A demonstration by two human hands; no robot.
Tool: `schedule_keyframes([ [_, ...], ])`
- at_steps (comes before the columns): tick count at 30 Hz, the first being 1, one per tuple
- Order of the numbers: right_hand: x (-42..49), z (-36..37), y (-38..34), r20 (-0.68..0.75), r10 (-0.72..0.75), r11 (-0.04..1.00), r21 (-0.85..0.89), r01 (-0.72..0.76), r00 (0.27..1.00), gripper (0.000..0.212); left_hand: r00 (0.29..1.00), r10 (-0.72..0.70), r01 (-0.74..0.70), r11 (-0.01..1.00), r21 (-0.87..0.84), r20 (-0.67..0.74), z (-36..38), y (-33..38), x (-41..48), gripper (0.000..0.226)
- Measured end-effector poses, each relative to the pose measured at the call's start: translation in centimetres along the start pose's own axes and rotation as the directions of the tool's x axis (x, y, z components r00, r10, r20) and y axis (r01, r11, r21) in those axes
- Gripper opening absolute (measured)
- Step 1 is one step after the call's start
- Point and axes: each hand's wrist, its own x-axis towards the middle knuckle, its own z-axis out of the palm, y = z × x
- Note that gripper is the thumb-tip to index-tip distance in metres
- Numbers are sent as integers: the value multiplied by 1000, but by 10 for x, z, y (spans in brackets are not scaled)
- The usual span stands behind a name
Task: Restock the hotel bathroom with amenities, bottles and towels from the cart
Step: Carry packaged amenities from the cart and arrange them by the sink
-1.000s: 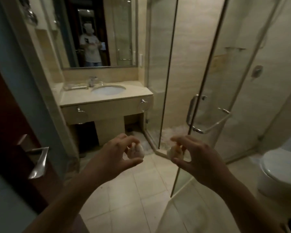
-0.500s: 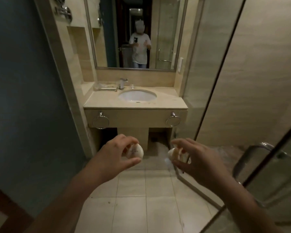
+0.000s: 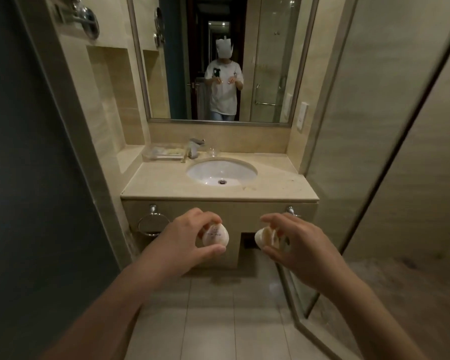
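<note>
My left hand (image 3: 185,240) pinches a small round white wrapped amenity (image 3: 215,236) with printed text, between thumb and fingers. My right hand (image 3: 296,245) pinches a second small white wrapped amenity (image 3: 264,237) the same way. Both hands are held out at waist height in front of the vanity counter (image 3: 161,183), just below its front edge. The oval white sink (image 3: 221,172) lies in the counter's middle. A clear tray (image 3: 164,153) with some small items stands at the counter's back left, beside the faucet (image 3: 194,148).
A drinking glass (image 3: 213,152) stands behind the sink. Two towel rings (image 3: 151,224) hang on the vanity front. The mirror (image 3: 218,58) reflects a person. A glass shower wall (image 3: 374,152) runs along the right, a dark wall on the left. Tiled floor (image 3: 211,320) lies below.
The view has swung from the shower door to face the vanity and drawn closer. Both hands keep holding their amenities in the same pose.
</note>
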Motion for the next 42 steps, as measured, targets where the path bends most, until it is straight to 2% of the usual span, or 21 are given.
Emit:
schedule_keyframes([
  [4, 78, 17, 15, 26, 17, 999, -40, -16, 1000, 49, 1000, 14, -14, 1000, -5, -16, -17, -48, 69, 43],
  [13, 224, 47, 55, 60, 19, 1000, 10, -20, 998, 48, 998, -48, 47, 999, -22, -29, -34, -140, 184, 43],
  [22, 367, 92, 139, 75, -4, 999, 52, 1, 997, 46, 988, -127, 126, 992, -26, -82, -11, -212, 317, 42],
  [30, 513, 103, 223, 100, -45, 999, -2, 46, 994, 47, 983, -162, 159, 986, -44, -90, 14, -252, 470, 40],
  [37, 602, 123, 266, 128, -26, 999, 23, 23, 991, 43, 976, -196, 189, 979, -81, -92, 33, -289, 551, 44],
  [42, 658, 147, 285, 120, -11, 999, 32, 7, 993, 42, 982, -171, 166, 984, -62, -75, 43, -330, 604, 45],
])
